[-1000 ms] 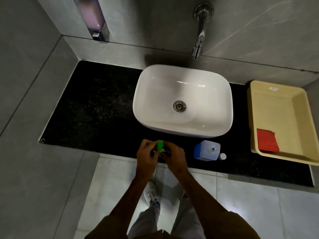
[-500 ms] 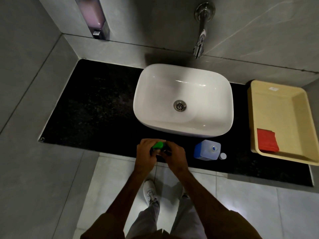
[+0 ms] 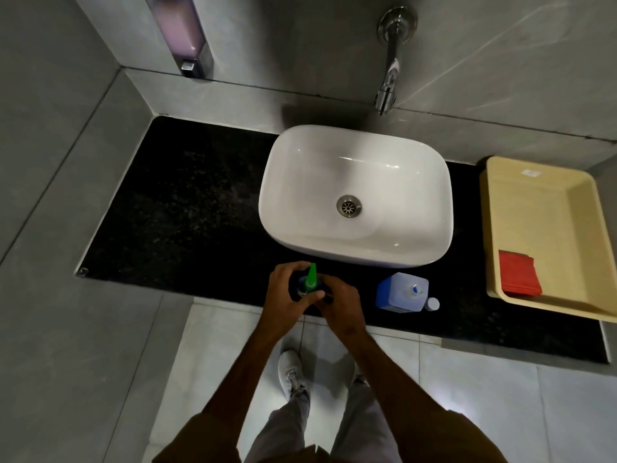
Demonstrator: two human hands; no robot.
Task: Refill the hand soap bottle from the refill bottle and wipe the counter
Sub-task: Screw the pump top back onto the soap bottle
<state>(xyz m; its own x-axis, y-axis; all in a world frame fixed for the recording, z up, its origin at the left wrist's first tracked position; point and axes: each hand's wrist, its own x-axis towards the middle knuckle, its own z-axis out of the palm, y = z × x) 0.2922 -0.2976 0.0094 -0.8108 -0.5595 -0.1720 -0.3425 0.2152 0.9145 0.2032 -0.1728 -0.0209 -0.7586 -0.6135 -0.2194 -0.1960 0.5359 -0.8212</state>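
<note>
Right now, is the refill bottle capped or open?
Open. The refill bottle stands upright on the counter with its mouth bare, and its small white cap lies beside it on the right.

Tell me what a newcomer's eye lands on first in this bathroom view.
First the glossy white rectangular basin on the black speckled stone counter. Next the two hands, left hand and right hand, gripping a dark bottle with a bright green pump nozzle at the counter's front edge. To the right lies a red folded cloth in a pale yellow plastic tub.
</note>
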